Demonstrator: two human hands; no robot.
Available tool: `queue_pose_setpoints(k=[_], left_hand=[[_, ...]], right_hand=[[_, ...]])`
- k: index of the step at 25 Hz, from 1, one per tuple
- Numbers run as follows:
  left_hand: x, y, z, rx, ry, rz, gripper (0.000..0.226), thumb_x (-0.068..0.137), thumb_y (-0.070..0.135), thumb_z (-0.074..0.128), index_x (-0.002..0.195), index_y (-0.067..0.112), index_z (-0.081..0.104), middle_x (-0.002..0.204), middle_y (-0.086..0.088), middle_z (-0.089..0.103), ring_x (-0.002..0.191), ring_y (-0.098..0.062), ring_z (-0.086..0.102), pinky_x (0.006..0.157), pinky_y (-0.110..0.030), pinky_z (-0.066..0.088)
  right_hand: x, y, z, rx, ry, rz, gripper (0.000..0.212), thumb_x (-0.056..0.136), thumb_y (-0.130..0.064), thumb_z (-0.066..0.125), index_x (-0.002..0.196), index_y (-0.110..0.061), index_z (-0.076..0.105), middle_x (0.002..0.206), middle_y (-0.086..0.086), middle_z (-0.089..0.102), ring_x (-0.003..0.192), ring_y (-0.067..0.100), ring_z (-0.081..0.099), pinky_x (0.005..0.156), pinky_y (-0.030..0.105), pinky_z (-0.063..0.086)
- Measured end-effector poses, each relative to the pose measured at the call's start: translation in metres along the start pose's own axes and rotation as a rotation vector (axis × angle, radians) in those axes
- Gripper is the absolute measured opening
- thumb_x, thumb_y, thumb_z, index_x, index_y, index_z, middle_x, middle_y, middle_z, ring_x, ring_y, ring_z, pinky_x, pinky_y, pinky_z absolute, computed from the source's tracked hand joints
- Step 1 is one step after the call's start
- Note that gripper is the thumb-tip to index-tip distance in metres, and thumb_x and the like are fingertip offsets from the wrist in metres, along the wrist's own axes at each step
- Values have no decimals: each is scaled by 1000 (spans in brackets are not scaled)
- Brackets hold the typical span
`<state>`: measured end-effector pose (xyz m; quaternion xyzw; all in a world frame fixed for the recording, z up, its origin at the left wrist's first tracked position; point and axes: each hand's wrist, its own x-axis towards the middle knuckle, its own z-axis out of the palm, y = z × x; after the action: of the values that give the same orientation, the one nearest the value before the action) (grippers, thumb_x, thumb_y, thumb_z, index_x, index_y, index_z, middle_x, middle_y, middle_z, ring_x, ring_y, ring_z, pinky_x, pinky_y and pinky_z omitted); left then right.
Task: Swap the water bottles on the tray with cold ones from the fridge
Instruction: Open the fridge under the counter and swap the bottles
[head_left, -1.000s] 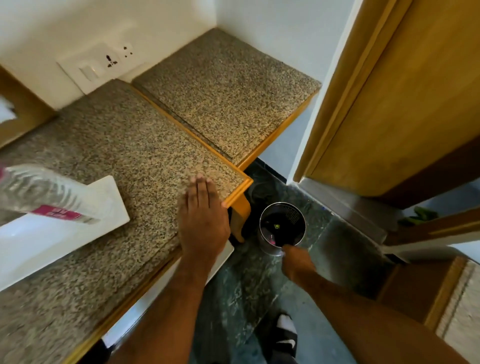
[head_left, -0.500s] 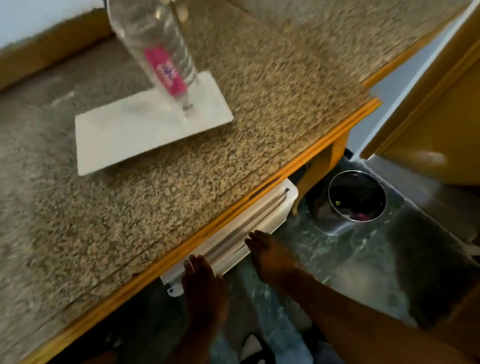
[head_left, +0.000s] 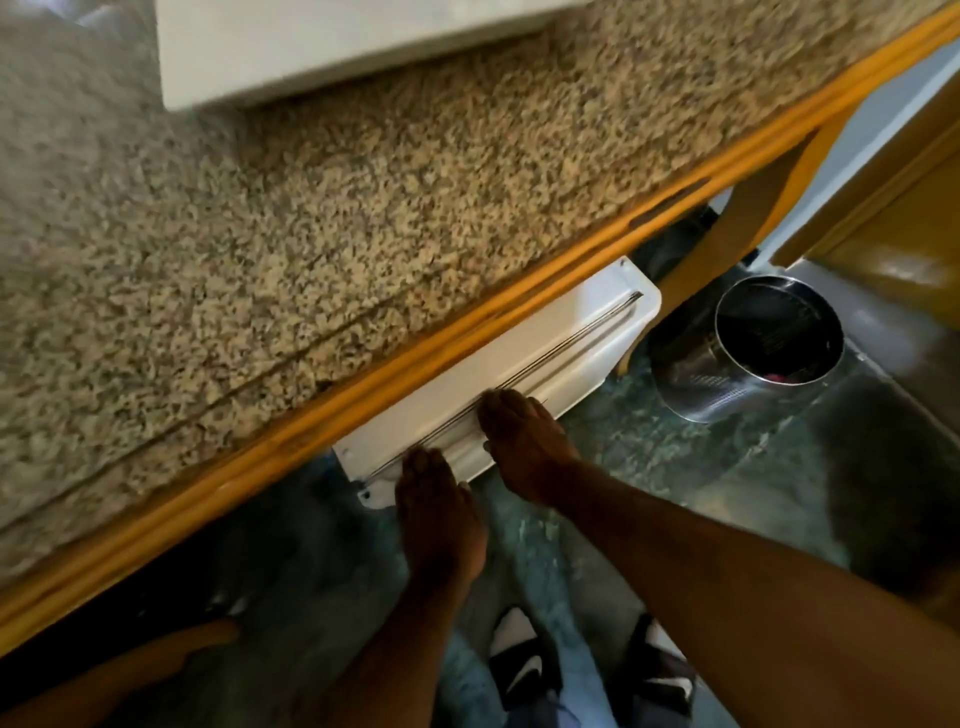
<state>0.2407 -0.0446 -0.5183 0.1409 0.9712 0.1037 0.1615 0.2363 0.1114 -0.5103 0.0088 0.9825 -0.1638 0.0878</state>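
No readable text, label, brand name, number or sign appeared anywhere in the view. The white tray (head_left: 332, 47) on the speckled stone table (head_left: 322, 249) was blank. The white fridge top (head_left: 498, 384) under the table's edge carried no lettering. The steel bin (head_left: 748, 358) on the floor showed no marking. The dark sandals (head_left: 524, 665) bore white shapes, too blurred to read as any logo.
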Motion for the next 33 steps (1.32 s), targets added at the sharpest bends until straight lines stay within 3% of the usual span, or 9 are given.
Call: queue_pose_setpoints(k=[7, 11, 15, 19, 25, 28, 30, 33], left_hand=[[-1, 0, -1, -2, 10, 18, 57, 96, 25, 35, 146, 1, 22, 155, -22, 25, 145, -33, 19, 119, -45, 19], [-27, 5, 0, 80, -31, 40, 55, 96, 31, 33, 144, 3, 31, 151, -22, 34, 141, -34, 29, 116, -46, 24], [-66, 18, 2, 161, -51, 142, 49, 90, 33, 45, 130, 5, 52, 129, -16, 58, 121, -33, 52, 106, -52, 40], [-89, 35, 3, 193, -116, 171, 48, 81, 29, 63, 123, 7, 58, 121, -14, 64, 110, -32, 59, 96, -49, 49], [-92, 78, 15, 255, -140, 259, 43, 80, 25, 67, 117, 3, 63, 114, -19, 68, 103, -34, 64, 91, -48, 52], [-82, 108, 26, 278, -144, 305, 43, 88, 29, 52, 120, 2, 61, 116, -19, 66, 105, -36, 61, 93, -48, 50], [-74, 129, 34, 283, -124, 375, 50, 90, 33, 38, 122, 1, 59, 118, -20, 64, 107, -37, 60, 95, -48, 49], [-56, 166, 48, 286, -105, 475, 53, 90, 34, 34, 124, 0, 56, 122, -22, 62, 112, -38, 57, 96, -49, 47]], right_hand=[[-1, -2, 0, -77, -16, -2, 52, 94, -23, 50, 140, -1, 41, 147, 18, 42, 136, 37, 32, 112, 46, 30], [-23, -1, -2, -91, 22, -12, 45, 92, -22, 52, 132, 0, 52, 139, 19, 50, 130, 38, 40, 107, 46, 37], [-65, 7, 5, -103, 50, 6, 44, 86, -24, 65, 124, -2, 62, 131, 18, 61, 126, 38, 51, 105, 50, 42], [-108, 24, 13, -68, 109, 75, 40, 84, -31, 66, 116, -9, 67, 124, 12, 66, 123, 33, 55, 104, 51, 41], [-178, 63, 24, -45, 207, 207, 44, 90, -36, 41, 115, -10, 66, 119, 12, 68, 120, 33, 57, 105, 56, 37], [-211, 89, 27, -69, 275, 282, 38, 90, -31, 48, 111, -7, 69, 116, 14, 70, 116, 35, 60, 104, 58, 39], [-227, 109, 23, -88, 281, 365, 33, 85, -26, 62, 109, -6, 70, 115, 15, 71, 112, 37, 62, 100, 59, 42], [-245, 140, 11, -22, 185, 542, 48, 77, -28, 74, 120, -8, 66, 124, 12, 67, 121, 35, 58, 105, 58, 36]])
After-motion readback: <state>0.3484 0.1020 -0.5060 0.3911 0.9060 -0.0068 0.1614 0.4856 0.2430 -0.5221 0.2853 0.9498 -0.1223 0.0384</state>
